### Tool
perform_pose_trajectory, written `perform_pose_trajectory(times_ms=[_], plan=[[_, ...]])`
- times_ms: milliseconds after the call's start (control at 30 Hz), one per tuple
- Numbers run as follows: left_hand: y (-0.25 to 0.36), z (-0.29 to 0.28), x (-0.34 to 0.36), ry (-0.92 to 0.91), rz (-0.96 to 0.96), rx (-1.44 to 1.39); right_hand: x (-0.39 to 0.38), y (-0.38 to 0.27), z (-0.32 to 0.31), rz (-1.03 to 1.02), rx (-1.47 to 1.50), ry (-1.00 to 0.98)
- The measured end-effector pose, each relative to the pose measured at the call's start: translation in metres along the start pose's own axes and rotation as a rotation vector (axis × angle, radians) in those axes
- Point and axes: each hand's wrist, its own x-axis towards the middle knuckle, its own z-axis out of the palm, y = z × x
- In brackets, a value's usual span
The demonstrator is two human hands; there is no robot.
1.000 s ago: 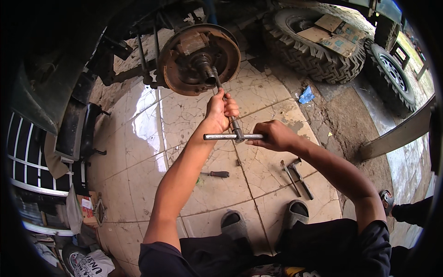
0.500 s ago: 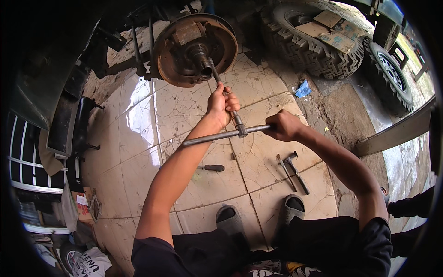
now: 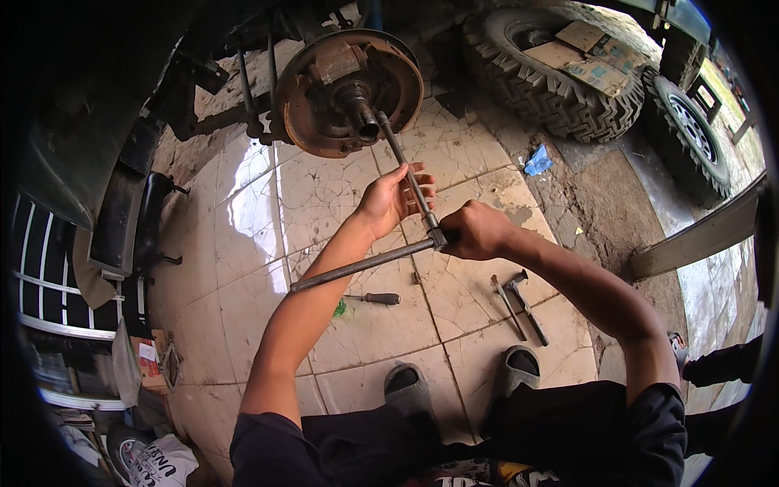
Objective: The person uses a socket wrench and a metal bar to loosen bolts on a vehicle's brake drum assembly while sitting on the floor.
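Observation:
A long steel T-handle wrench slants down toward me from the brake assembly, its far end beside the rim of the rusty hub spindle. My left hand cradles the shaft loosely at mid-length, thumb on one side and fingers partly spread behind it. Close to the T-joint, my right hand is closed round the crossbar, which reaches far out to the left over my left forearm. Behind the spindle sits a round, rusty backing plate with a brake shoe.
On the cracked tiles lie a screwdriver, a hammer, a thin rod and a blue scrap. A large tyre topped with cardboard and a smaller wheel are at the right. Another person's legs show right.
The crossbar has swung, its left end dropping toward me and sticking out further. My right hand has come in to the joint. My left hand has slid nearer and loosened its fingers.

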Motion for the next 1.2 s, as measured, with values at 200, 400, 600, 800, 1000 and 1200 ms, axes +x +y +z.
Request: perform_pose_trajectory(times_ms=[200,400,600,800,1000,1200], plan=[[0.039,-0.006,-0.050,0.047,-0.083,0.211,-0.003,-0.014,-0.001,0.029,0.022,0.131],[0.012,0.024,-0.057,-0.136,-0.172,0.171,-0.009,-0.001,0.021,0.030,-0.115,0.216],[-0.013,0.024,-0.012,0.277,0.124,0.104,-0.011,0.015,0.025,-0.162,-0.143,0.342],[-0.012,0.056,-0.018,0.322,0.222,0.183,-0.035,0.010,0.030,-0.123,0.094,0.415],[-0.011,0.050,-0.009,0.459,0.203,0.239,-0.013,-0.034,0.036,-0.009,0.751,0.682],[-0.010,0.051,-0.008,0.525,0.180,0.345,-0.010,-0.051,0.026,0.309,1.630,0.583]])
